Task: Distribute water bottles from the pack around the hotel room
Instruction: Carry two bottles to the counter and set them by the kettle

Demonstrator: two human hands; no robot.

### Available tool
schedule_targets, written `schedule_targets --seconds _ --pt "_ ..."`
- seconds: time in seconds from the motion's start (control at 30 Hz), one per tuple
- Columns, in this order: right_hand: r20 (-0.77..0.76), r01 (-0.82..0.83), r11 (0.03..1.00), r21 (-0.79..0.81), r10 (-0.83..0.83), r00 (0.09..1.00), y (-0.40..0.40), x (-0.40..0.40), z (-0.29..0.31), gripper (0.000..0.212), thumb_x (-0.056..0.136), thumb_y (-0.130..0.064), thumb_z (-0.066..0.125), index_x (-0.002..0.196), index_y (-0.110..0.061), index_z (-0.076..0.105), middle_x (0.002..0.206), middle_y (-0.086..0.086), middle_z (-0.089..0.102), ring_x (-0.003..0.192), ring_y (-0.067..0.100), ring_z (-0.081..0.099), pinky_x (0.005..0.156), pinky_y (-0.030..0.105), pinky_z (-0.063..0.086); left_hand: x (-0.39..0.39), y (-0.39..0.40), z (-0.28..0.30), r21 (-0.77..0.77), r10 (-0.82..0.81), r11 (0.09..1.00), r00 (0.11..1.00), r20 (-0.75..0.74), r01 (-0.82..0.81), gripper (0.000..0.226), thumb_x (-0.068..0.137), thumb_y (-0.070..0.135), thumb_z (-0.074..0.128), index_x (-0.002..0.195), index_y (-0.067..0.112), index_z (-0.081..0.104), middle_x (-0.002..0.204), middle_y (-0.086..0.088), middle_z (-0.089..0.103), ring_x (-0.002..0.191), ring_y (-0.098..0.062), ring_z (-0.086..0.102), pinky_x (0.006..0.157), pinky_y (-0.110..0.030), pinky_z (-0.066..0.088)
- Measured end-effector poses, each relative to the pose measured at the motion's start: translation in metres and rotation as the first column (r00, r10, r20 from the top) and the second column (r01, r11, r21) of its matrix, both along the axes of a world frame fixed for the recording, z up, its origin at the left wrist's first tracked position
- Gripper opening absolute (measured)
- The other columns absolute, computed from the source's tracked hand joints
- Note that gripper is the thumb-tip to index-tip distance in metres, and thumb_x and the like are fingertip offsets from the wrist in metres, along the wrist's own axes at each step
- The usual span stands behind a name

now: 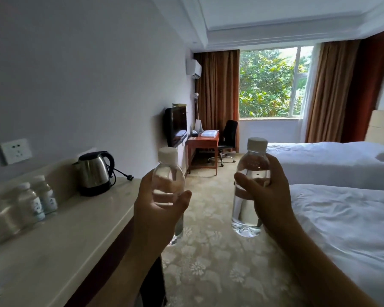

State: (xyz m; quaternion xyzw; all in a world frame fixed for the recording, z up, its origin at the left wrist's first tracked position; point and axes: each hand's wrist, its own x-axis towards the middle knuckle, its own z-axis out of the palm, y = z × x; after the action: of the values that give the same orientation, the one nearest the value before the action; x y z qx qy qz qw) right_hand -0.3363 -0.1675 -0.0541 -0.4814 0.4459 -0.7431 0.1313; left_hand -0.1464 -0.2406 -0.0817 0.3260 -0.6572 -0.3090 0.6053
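My left hand (157, 209) grips a clear water bottle (168, 173) with a white cap, held upright over the carpet beside the counter's edge. My right hand (268, 191) grips a second clear bottle (248, 209), also upright and white-capped, out in front of the beds. Two more labelled bottles (37, 199) stand side by side on the pale counter (71, 229) at the left, near the wall. The pack itself is not in view.
A steel kettle (94, 172) with a loose cord sits on the counter past the bottles. Two white beds (346, 213) fill the right side. A patterned carpet aisle (208, 251) runs ahead to a wooden desk (203, 142), an office chair and a wall television.
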Motion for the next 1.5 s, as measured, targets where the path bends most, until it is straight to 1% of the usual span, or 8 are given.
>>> schedule_targets --seconds 0.13,0.3,0.53,0.87,0.97,1.23,1.37,1.5 --pt "-0.012 -0.1 0.995 -0.009 0.1 0.995 -0.074 -0.028 0.009 0.049 0.069 -0.017 0.082 0.111 -0.021 0.057 0.095 -0.002 0.067 0.07 0.011 0.069 0.057 0.033 0.062 -0.017 -0.056 0.0 0.018 0.118 0.993 0.993 0.016 -0.118 0.043 0.073 0.019 0.083 0.096 0.039 0.052 0.092 0.025 0.064 0.08 0.008 0.066 0.06 -0.014 0.051" --pt "-0.008 -0.21 0.978 -0.007 0.21 0.978 -0.166 -0.038 0.008 0.043 0.073 -0.01 0.078 0.107 -0.026 0.058 0.097 0.001 0.066 0.072 0.011 0.07 0.057 0.029 0.059 -0.016 -0.129 0.002 0.003 0.224 0.975 0.975 0.01 -0.224 0.046 0.073 0.017 0.083 0.111 0.019 0.058 0.091 0.01 0.068 0.08 0.006 0.068 0.06 -0.011 0.054" --pt "-0.043 -0.305 0.952 0.015 0.305 0.951 -0.307 -0.021 -0.015 0.042 0.073 -0.015 0.077 0.107 -0.032 0.058 0.095 -0.002 0.067 0.08 0.016 0.072 0.06 0.03 0.06 0.004 -0.239 -0.015 -0.005 0.278 0.96 0.959 -0.052 -0.279 0.051 0.06 0.05 0.086 0.098 0.042 0.053 0.093 0.014 0.069 0.081 -0.005 0.072 0.065 -0.018 0.059" --pt "-0.01 -0.596 0.801 0.052 0.598 0.802 -0.481 0.077 -0.041 0.04 0.074 -0.009 0.075 0.107 -0.023 0.058 0.098 0.01 0.065 0.075 0.02 0.071 0.067 0.037 0.061 0.082 -0.36 -0.053 0.125 0.528 0.847 0.846 -0.08 -0.517 0.054 0.071 0.01 0.084 0.115 0.026 0.057 0.089 0.017 0.072 0.08 -0.002 0.071 0.064 -0.016 0.055" --pt "-0.01 -0.696 0.714 0.076 0.698 0.716 -0.511 0.124 -0.06 0.036 0.074 -0.013 0.072 0.106 -0.021 0.057 0.089 -0.002 0.068 0.074 0.015 0.071 0.065 0.034 0.061 0.12 -0.367 -0.068 0.145 0.63 0.772 0.774 -0.052 -0.619 0.054 0.068 0.017 0.086 0.114 0.019 0.058 0.093 0.007 0.072 0.087 -0.01 0.071 0.071 -0.023 0.056" --pt "-0.063 -0.856 0.496 0.143 0.868 0.493 -0.549 0.236 -0.123 0.046 0.079 -0.006 0.078 0.113 -0.028 0.055 0.092 -0.013 0.067 0.083 0.009 0.067 0.071 0.027 0.058 0.168 -0.352 -0.124 0.27 0.867 0.494 0.491 -0.085 -0.827 0.066 0.058 0.034 0.085 0.114 0.049 0.054 0.104 0.01 0.073 0.095 -0.015 0.071 0.085 -0.043 0.057" --pt "-0.033 -0.893 0.41 0.185 0.911 0.412 -0.56 0.265 -0.162 0.057 0.075 -0.003 0.081 0.121 -0.023 0.054 0.098 0.001 0.068 0.088 0.018 0.068 0.082 0.046 0.058 0.166 -0.357 -0.148 0.274 0.922 0.378 0.386 -0.027 -0.885 0.064 0.065 0.021 0.087 0.111 0.048 0.053 0.098 0.019 0.072 0.092 -0.007 0.07 0.087 -0.034 0.054" --pt "-0.004 -0.911 0.336 0.239 0.939 0.345 -0.567 0.273 -0.201 0.066 0.074 -0.002 0.082 0.114 -0.046 0.054 0.093 -0.007 0.07 0.081 0.014 0.068 0.077 0.045 0.057 0.16 -0.368 -0.178 0.33 0.962 0.271 0.261 -0.076 -0.904 0.061 0.063 0.024 0.085 0.113 0.042 0.056 0.097 0.006 0.072 0.09 -0.02 0.07 0.082 -0.042 0.058"
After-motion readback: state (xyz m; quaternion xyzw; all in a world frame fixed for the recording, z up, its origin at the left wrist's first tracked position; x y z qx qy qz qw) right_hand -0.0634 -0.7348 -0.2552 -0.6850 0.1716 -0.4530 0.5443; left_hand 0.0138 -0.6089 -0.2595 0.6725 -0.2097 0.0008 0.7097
